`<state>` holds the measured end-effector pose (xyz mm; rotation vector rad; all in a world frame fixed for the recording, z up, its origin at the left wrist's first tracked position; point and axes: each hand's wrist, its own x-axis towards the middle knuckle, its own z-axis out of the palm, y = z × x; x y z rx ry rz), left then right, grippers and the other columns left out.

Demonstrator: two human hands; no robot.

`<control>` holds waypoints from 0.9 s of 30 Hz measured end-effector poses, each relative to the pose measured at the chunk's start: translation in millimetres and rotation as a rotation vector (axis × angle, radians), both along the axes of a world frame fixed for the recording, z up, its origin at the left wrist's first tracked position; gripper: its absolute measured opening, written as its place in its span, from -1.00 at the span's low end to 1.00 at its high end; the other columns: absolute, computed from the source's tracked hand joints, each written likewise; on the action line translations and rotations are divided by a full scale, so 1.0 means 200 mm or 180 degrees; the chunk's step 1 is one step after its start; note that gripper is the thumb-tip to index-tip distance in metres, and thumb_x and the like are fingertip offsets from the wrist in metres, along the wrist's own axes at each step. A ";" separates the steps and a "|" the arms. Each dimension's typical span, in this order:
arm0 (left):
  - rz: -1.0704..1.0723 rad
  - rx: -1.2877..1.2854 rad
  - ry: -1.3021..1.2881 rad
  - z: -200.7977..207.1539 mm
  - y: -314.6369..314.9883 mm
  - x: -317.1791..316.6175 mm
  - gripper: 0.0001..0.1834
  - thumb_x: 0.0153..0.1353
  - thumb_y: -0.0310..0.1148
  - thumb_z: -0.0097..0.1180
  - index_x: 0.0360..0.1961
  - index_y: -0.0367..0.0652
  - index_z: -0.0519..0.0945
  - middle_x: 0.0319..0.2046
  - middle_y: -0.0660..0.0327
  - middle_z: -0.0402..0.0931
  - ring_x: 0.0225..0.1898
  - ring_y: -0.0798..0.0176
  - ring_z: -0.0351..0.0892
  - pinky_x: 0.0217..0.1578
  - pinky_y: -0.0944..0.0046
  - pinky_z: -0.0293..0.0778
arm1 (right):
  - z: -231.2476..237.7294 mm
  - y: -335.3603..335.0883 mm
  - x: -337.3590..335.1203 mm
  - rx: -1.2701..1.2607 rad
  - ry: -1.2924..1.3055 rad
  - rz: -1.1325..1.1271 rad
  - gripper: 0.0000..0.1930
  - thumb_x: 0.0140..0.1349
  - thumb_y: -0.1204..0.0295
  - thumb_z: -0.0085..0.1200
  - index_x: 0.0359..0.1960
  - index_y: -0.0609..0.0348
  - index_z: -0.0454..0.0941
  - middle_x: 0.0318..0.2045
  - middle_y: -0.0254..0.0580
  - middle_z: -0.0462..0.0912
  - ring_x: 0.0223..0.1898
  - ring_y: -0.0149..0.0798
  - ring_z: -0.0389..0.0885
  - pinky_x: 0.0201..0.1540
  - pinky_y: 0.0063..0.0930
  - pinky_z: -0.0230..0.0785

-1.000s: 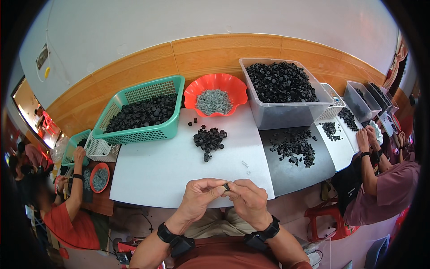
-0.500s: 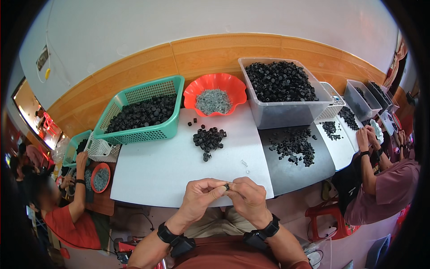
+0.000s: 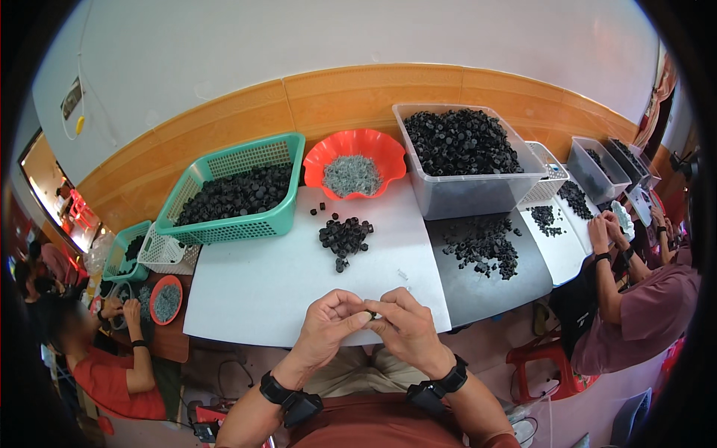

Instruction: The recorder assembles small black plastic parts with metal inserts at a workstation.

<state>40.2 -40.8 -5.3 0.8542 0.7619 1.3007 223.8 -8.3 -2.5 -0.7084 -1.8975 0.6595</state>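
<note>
Both hands meet over the near edge of a white board (image 3: 246,291). A small black plastic part (image 3: 371,315) is pinched between the fingertips of my left hand (image 3: 328,319) and my right hand (image 3: 407,322); the fingers cover most of it. Beyond the hands lies a heap of small black caps (image 3: 345,239), with a few loose ones behind it. A couple of small clear pieces (image 3: 402,275) rest on the board just past my right hand.
Along the wall stand a green basket (image 3: 246,230) of black caps, a red scalloped bowl (image 3: 317,157) of clear small pieces and a clear bin (image 3: 467,190) of black parts. More black parts (image 3: 489,246) lie on a dark board. Co-workers sit at left and right.
My hands keep the small black part pinched, with a slight shift of the fingers. At left, the co-worker's hand has come down from the basket toward the tabletop. The whole view has shifted slightly.
</note>
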 end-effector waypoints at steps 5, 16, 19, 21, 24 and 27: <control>-0.0155 -0.0080 0.0155 0.01 0.01 0.01 -0.74 0.29 -0.61 0.23 -0.04 -0.24 0.49 -0.16 0.20 0.61 -0.13 0.39 0.63 -0.03 0.36 0.58 | 0.02 0.00 0.03 0.0125 -0.0209 -0.0056 -0.68 0.08 0.54 0.35 -0.07 0.09 0.69 -0.31 -0.23 0.60 -0.48 -0.17 0.64 -0.45 -0.33 0.53; -0.0353 0.0038 0.0274 0.00 0.01 -0.01 -0.76 0.31 -0.52 0.28 -0.06 -0.26 0.50 -0.16 0.21 0.62 -0.11 0.42 0.62 -0.04 0.39 0.58 | 0.03 -0.02 0.05 0.0005 -0.0410 -0.0066 -0.74 0.09 0.49 0.39 -0.16 0.08 0.72 -0.35 -0.29 0.62 -0.52 -0.29 0.63 -0.48 -0.44 0.51; -0.0318 0.0016 0.0293 0.00 0.00 -0.01 -0.77 0.30 -0.52 0.28 -0.09 -0.25 0.51 -0.15 0.18 0.64 -0.12 0.41 0.63 -0.04 0.39 0.57 | 0.10 -0.02 0.08 -0.0311 -0.0382 0.0156 -0.74 0.10 0.48 0.38 -0.13 0.08 0.71 -0.29 -0.26 0.64 -0.50 -0.24 0.65 -0.44 -0.40 0.52; -0.0266 -0.0004 0.0312 0.00 0.00 -0.01 -0.78 0.30 -0.53 0.28 -0.10 -0.25 0.52 -0.15 0.15 0.65 -0.12 0.40 0.63 -0.04 0.40 0.57 | 0.13 0.02 0.12 -0.0483 -0.0317 0.0291 -0.74 0.11 0.47 0.37 -0.13 0.08 0.71 -0.28 -0.25 0.65 -0.48 -0.24 0.66 -0.41 -0.40 0.53; -0.0337 -0.0028 0.0236 0.01 0.00 -0.01 -0.79 0.29 -0.54 0.28 -0.10 -0.26 0.53 -0.13 0.10 0.67 -0.10 0.39 0.64 -0.02 0.39 0.57 | 0.10 0.13 0.20 -0.0146 -0.0585 -0.0242 -0.78 0.15 0.49 0.32 -0.14 0.11 0.70 -0.21 -0.20 0.67 -0.37 -0.08 0.69 -0.31 -0.28 0.54; -0.0249 0.0083 0.0346 0.00 0.00 0.00 -0.80 0.29 -0.54 0.28 -0.10 -0.27 0.54 -0.12 0.10 0.67 -0.09 0.38 0.65 0.00 0.37 0.56 | 0.14 0.21 0.22 0.0008 -0.1137 -0.0570 -0.82 0.19 0.50 0.26 -0.16 0.12 0.70 -0.20 -0.19 0.67 -0.33 0.00 0.68 -0.27 -0.18 0.52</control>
